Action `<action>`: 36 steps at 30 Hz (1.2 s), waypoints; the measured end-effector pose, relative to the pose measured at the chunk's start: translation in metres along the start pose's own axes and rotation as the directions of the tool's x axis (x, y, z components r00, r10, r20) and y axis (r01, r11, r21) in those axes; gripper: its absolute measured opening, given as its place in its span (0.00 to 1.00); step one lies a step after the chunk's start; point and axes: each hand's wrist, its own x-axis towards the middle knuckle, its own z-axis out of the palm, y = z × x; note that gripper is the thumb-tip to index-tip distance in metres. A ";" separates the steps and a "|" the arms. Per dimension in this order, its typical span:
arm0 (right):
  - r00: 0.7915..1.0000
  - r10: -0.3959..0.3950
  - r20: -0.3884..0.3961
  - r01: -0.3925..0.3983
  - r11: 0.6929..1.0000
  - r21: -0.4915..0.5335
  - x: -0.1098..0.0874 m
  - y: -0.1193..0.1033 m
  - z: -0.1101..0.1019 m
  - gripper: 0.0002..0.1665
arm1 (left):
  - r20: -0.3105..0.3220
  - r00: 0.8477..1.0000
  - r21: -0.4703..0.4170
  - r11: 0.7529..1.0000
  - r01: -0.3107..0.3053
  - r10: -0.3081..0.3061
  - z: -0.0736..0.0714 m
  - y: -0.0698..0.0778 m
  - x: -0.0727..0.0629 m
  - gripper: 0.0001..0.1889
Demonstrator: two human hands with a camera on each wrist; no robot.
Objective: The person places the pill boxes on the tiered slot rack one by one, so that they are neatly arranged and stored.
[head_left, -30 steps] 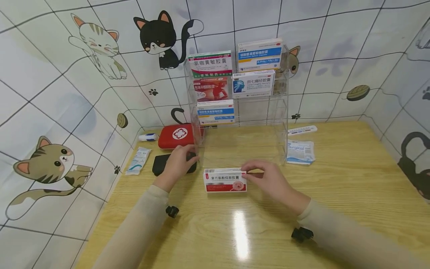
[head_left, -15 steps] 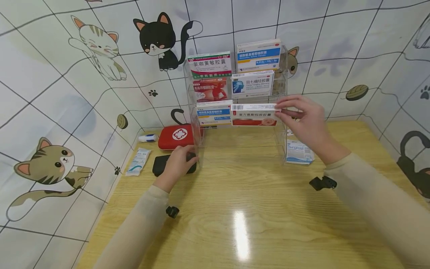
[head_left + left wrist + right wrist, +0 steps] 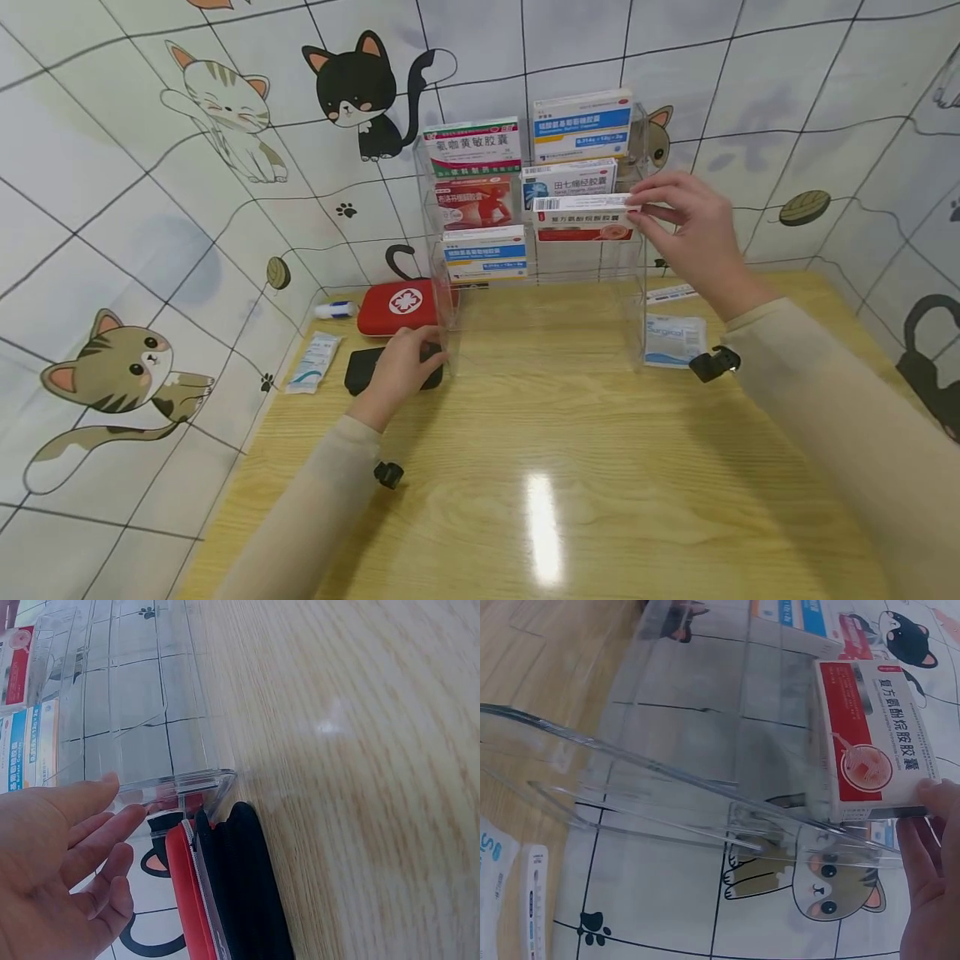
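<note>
My right hand (image 3: 690, 233) pinches the right end of a red and white medicine box (image 3: 585, 227), its thumb at the front. The box is raised before the middle tier of a clear acrylic rack (image 3: 540, 321), overlapping the lower part of a white and blue medicine box (image 3: 570, 182). In the right wrist view, thumb and fingers grip one end of the red and white box (image 3: 877, 735). My left hand (image 3: 401, 371) holds the rack's left side edge between thumb and forefinger, above a black case (image 3: 362, 367). The left wrist view has its other fingers (image 3: 112, 900) loosely bent.
Other medicine boxes fill rack slots, including a blue and white box (image 3: 486, 254) at lower left. A red first-aid case (image 3: 397, 307), white tube (image 3: 335, 310) and sachet (image 3: 313, 362) lie left. A surgical packet (image 3: 675, 340) and thermometer (image 3: 671, 293) lie right.
The right hand has lifted the red and white box from the tabletop up to the rack, past the lower tier to the middle one. The left hand stays at the rack's side.
</note>
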 end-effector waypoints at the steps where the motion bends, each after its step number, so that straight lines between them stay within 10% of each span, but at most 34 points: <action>1: 1.000 0.002 0.007 -0.002 1.000 -0.006 -0.001 0.001 0.001 0.12 | -0.001 1.000 0.001 1.000 0.002 -0.002 0.000 0.000 0.000 0.25; 12: 0.993 -0.084 0.081 0.091 0.991 -0.097 -0.009 0.012 0.005 0.09 | -0.009 1.000 -0.009 1.000 -0.002 0.002 -0.002 0.001 0.001 0.25; 27: 0.952 0.044 0.301 0.057 0.946 -0.318 0.000 -0.004 0.016 0.13 | -0.006 1.000 0.007 1.000 0.027 -0.027 -0.006 0.001 -0.003 0.26; 36: 0.963 0.080 0.257 0.026 0.923 -0.384 -0.007 -0.017 0.015 0.16 | 0.006 0.999 -0.008 0.999 0.038 -0.038 -0.004 0.003 -0.002 0.26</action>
